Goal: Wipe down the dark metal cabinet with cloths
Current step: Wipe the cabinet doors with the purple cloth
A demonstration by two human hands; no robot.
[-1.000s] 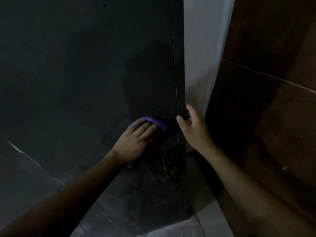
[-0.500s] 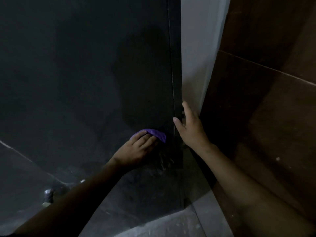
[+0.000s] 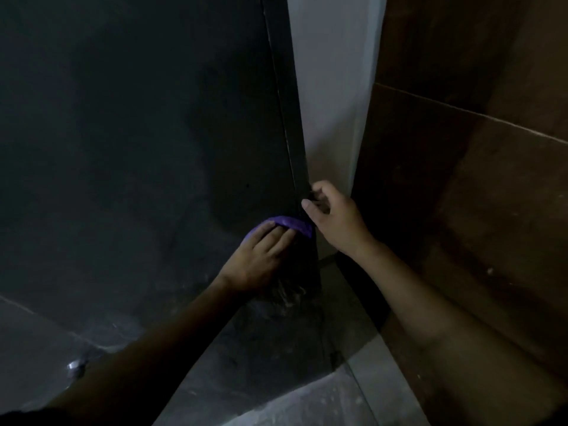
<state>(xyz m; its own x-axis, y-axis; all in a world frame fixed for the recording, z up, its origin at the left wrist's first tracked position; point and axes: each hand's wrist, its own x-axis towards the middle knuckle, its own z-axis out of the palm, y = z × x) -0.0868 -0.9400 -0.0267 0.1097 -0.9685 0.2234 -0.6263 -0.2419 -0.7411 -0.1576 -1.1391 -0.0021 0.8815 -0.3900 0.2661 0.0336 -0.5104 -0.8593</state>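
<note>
Fingers point(image 3: 272, 238) flat, left hand point(image 3: 255, 262) presses cloth point(image 3: 293, 224) on cabinet point(image 3: 138, 133); right hand point(image 3: 338, 224) curled.

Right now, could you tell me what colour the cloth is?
The cloth is purple; head view.

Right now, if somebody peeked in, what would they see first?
The bright purple cloth pops out first, pressed flat by the left hand low on the dark metal cabinet. Just right of it, the right hand curls at the cabinet's edge, beside a pale wall strip.
</note>
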